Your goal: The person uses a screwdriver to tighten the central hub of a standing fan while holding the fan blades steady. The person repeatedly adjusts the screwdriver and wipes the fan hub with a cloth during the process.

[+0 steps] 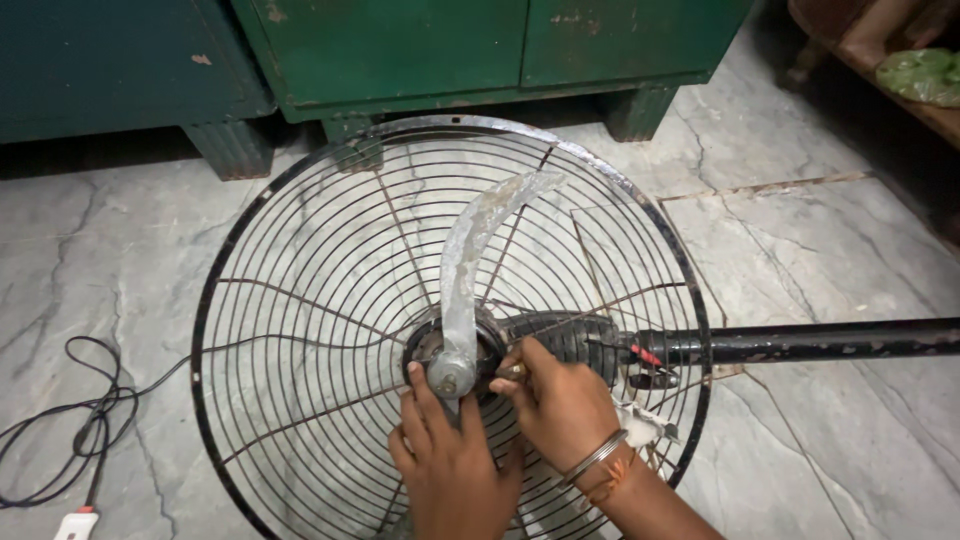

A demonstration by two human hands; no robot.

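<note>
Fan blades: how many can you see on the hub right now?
1. A single dull grey blade rises from the hub toward the guard's top rim. The left hand and right hand cover the hub's lower side, so another could be hidden there.

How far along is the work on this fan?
Done: no front guard shows over the round rusty wire fan guard. In hand: left hand and right hand grip the hub beneath the single curved grey metal blade. Left: blade and guard remain mounted on the black motor housing.
</note>
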